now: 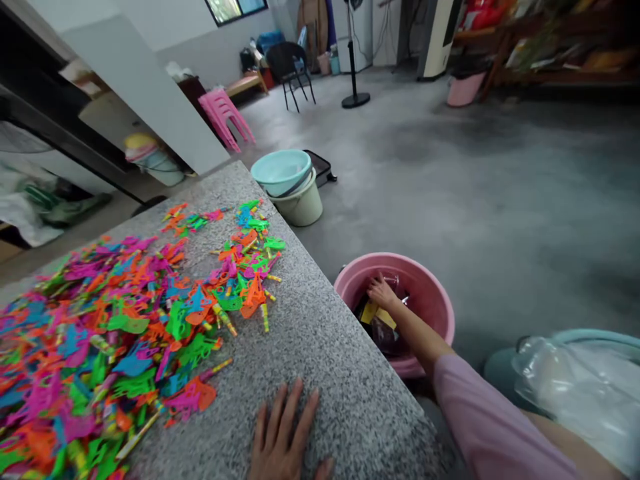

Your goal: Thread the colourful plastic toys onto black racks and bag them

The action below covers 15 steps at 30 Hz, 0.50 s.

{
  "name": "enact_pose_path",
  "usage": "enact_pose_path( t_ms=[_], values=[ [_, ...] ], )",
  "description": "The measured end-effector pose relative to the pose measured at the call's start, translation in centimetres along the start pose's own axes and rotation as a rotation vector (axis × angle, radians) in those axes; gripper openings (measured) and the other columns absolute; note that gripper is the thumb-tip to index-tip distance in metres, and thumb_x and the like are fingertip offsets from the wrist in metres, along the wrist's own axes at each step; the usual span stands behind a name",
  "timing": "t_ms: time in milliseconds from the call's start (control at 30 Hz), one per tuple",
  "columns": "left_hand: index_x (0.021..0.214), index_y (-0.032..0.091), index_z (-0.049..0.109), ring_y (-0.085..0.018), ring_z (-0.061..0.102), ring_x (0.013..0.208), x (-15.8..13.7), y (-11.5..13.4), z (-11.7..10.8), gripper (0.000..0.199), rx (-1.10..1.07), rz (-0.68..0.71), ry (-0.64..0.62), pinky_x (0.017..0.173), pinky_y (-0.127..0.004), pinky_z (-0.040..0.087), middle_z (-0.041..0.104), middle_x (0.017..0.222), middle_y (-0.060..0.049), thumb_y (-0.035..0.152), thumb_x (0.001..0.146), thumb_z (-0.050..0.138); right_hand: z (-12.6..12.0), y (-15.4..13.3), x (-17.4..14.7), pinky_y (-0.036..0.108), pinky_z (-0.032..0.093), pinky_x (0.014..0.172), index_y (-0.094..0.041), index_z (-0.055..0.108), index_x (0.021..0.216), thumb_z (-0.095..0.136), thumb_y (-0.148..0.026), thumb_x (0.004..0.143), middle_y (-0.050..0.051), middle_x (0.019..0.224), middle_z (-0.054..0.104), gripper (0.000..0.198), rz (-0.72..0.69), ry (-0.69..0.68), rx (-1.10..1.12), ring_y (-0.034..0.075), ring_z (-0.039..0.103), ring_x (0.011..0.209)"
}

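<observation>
My left hand [286, 437] lies flat on the speckled granite tabletop [320, 373], fingers spread and holding nothing. My right hand [383, 292] reaches down into a pink plastic tub [444, 300] beside the table edge. Its fingers look apart, just over dark packets with yellow patches [385, 327] inside, and I see nothing gripped. Whether the fingertips touch the packets is unclear. Left of my left hand spreads a big heap of small bright plastic pieces [135, 327] in orange, green, pink and blue, some with yellow patterned tubes.
At the far table corner, a light blue basin [283, 170] sits on a pale bucket [303, 207]. Clear plastic bags [575, 393] rest on a teal tub at right. Pink stools [225, 117], a black chair [290, 63] and a fan stand [355, 100] are farther back.
</observation>
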<state>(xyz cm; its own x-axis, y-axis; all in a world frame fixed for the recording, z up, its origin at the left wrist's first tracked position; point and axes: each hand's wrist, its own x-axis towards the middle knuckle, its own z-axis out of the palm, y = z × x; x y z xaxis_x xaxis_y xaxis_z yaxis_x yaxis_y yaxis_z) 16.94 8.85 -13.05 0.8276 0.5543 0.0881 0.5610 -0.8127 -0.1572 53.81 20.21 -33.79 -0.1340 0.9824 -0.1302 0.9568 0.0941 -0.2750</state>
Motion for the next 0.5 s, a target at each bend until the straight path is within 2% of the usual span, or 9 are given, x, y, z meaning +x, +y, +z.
enact_pose_path(
  t_ms=[67, 133, 200, 300, 367, 433, 500],
  values=[
    [0.153, 0.021, 0.027, -0.032, 0.029, 0.143, 0.0, 0.2, -0.1, 0.074, 0.01, -0.004, 0.021, 0.115, -0.049, 0.019, 0.037, 0.154, -0.01, 0.04, 0.086, 0.054, -2.0, 1.0, -0.7, 0.056, 0.031, 0.109, -0.014, 0.074, 0.094, 0.057, -0.005, 0.083, 0.014, 0.102, 0.073, 0.022, 0.058, 0.011, 0.098, 0.028, 0.06, 0.112],
    [0.153, 0.022, 0.028, -0.03, 0.028, 0.144, 0.1, 0.5, -0.4, 0.072, 0.005, -0.032, 0.024, 0.116, -0.048, 0.019, 0.035, 0.156, -0.008, 0.038, 0.087, 0.053, -5.2, 2.1, -1.8, 0.047, 0.041, 0.102, -0.015, 0.074, 0.093, 0.059, -0.01, 0.083, 0.013, 0.098, 0.074, 0.018, 0.116, 0.034, 0.201, 0.025, 0.065, 0.1],
    [0.153, 0.024, 0.027, -0.029, 0.029, 0.144, 0.2, 0.8, -0.8, 0.07, -0.026, -0.063, 0.025, 0.116, -0.049, 0.021, 0.033, 0.157, -0.006, 0.037, 0.089, 0.052, -9.6, 3.3, -3.8, 0.035, 0.05, 0.087, -0.014, 0.074, 0.092, 0.062, -0.02, 0.084, 0.01, 0.092, 0.075, 0.016, 0.168, 0.061, 0.3, 0.021, 0.067, 0.084],
    [0.153, 0.03, 0.025, -0.03, 0.033, 0.143, 0.6, 1.4, -1.3, 0.068, -0.143, -0.11, 0.031, 0.115, -0.053, 0.028, 0.035, 0.156, -0.004, 0.037, 0.091, 0.051, -17.0, 3.7, -8.4, 0.025, 0.051, 0.065, -0.012, 0.072, 0.096, 0.052, -0.035, 0.092, 0.007, 0.079, 0.073, 0.031, 0.235, 0.116, 0.421, 0.016, 0.065, 0.066],
    [0.153, 0.032, 0.022, -0.029, 0.04, 0.139, 0.5, 1.8, -1.7, 0.068, -0.269, -0.185, 0.142, 0.112, -0.052, 0.035, 0.04, 0.154, -0.005, 0.037, 0.092, 0.052, -20.9, 1.5, -11.5, 0.023, 0.05, 0.059, -0.012, 0.071, 0.1, 0.046, -0.039, 0.094, 0.005, 0.075, 0.071, 0.038, 0.252, 0.164, 0.516, 0.015, 0.064, 0.061],
    [0.155, 0.028, 0.012, -0.026, 0.04, 0.139, -0.3, 2.2, -2.3, 0.071, -0.376, -0.356, 0.366, 0.111, -0.048, 0.039, 0.036, 0.155, -0.009, 0.035, 0.095, 0.048, -22.8, -3.3, -13.6, 0.022, 0.048, 0.058, -0.014, 0.072, 0.097, 0.052, -0.042, 0.089, 0.003, 0.073, 0.07, 0.036, 0.192, 0.164, 0.634, 0.014, 0.062, 0.061],
    [0.155, 0.02, -0.011, -0.025, 0.019, 0.149, -2.1, 2.5, -2.9, 0.072, -0.377, -0.559, 0.531, 0.117, -0.051, 0.029, 0.014, 0.162, -0.015, 0.028, 0.099, 0.035, -22.3, -10.1, -14.3, 0.022, 0.047, 0.06, -0.016, 0.074, 0.091, 0.061, -0.042, 0.083, 0.001, 0.071, 0.069, 0.03, 0.057, 0.065, 0.694, 0.014, 0.061, 0.062]
  ],
)
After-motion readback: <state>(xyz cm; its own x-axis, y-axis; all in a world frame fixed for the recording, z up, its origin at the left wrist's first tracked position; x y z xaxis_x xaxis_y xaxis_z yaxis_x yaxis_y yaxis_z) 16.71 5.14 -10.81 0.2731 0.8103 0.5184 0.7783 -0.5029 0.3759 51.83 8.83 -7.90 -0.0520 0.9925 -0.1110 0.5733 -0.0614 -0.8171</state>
